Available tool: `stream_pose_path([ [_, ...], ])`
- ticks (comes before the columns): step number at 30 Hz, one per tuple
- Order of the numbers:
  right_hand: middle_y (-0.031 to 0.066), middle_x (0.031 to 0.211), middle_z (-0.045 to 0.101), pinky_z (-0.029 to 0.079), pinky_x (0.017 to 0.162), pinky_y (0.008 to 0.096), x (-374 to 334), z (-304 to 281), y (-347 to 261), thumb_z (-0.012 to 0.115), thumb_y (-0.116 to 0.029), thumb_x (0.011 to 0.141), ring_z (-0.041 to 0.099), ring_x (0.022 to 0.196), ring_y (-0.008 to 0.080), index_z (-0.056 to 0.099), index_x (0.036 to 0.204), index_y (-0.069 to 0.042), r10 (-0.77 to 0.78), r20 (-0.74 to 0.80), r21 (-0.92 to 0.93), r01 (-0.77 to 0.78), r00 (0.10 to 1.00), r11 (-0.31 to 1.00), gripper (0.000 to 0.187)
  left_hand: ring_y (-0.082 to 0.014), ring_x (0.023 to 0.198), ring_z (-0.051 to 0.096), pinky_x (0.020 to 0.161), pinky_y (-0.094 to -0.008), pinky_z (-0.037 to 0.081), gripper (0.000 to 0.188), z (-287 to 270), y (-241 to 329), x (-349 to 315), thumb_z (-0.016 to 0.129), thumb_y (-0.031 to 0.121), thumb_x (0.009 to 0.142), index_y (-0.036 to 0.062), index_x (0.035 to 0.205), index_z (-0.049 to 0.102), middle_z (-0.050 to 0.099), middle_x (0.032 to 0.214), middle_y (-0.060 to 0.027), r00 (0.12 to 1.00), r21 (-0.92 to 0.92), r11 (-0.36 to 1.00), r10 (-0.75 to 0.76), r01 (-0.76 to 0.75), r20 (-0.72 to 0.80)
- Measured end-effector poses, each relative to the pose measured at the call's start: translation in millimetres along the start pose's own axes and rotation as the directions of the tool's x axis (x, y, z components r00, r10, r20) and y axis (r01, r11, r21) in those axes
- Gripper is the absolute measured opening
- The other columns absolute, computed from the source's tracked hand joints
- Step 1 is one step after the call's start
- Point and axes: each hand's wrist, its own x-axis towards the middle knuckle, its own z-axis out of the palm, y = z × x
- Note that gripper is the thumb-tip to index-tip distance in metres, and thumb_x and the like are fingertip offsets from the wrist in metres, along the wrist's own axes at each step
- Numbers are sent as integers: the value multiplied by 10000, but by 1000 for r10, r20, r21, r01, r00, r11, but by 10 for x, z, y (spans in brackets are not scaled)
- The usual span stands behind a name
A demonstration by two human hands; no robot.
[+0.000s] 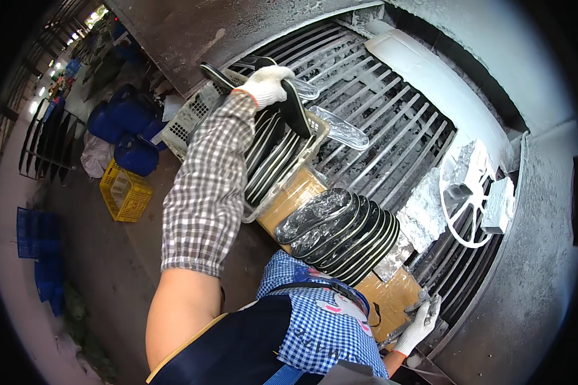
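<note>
My left hand [266,86], in a white knit glove, is closed round the top of a black shoe sole [294,110] above a pale plastic crate [308,157]. More dark soles with light edges stand packed in that crate. Beside it, a row of black soles [340,224] under clear plastic leans together on cardboard [388,298]. Clear sole-shaped plastic pieces [340,128] lie on metal bars close to my left hand. At the lower right, my gloved right hand [420,326] is closed at the cardboard's edge, by crumpled clear plastic; its hold is partly hidden.
A dusty grate of metal bars [392,122] spans the work area, with a white spoked wheel [472,208] and a pale block [496,208] on its right. Grey metal walls enclose it. Blue drums [135,154] and a yellow crate [123,192] stand on the floor at left.
</note>
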Motion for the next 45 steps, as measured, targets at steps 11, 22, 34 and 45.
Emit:
stream_pose_path([
  [11, 86, 1215, 655, 516, 889, 308, 12, 17, 66, 620, -231, 1092, 614, 1030, 156, 471, 1586, 35, -24, -15, -57, 23, 1000, 998, 581, -123, 725, 615, 658, -306, 521, 270, -1395, 510, -39, 688, -42, 710, 52, 955, 752, 654, 773, -9, 929, 95, 938, -344, 333, 135],
  [22, 90, 1269, 650, 505, 901, 289, 47, -15, -19, 640, -222, 1084, 610, 1040, 143, 476, 1582, 35, 125, 70, -4, -125, 990, 992, 584, -297, 1228, 692, 1041, -409, 586, 825, -589, 35, 763, 739, -103, 771, 283, 1489, 618, 700, 1369, -128, 920, 429, 874, -338, 228, 199],
  [34, 167, 1545, 568, 377, 1208, 373, 76, 117, -240, 605, -211, 1103, 542, 1406, 247, 472, 1562, 80, 123, 104, -78, -116, 987, 990, 559, -294, 1085, 754, 1002, -427, 608, 712, -513, -177, 781, 890, -49, 702, 140, 1368, 725, 787, 1152, -150, 883, 525, 837, -354, 153, 307],
  [45, 134, 1456, 629, 479, 1087, 336, 54, 41, -56, 614, -203, 1100, 626, 1233, 191, 498, 1563, 48, 139, 95, -56, -134, 986, 989, 540, -147, 829, 644, 741, -314, 529, 302, -1467, 1476, -458, 775, 26, 734, 3, 1016, 669, 687, 881, -53, 946, -17, 996, 77, -87, -316],
])
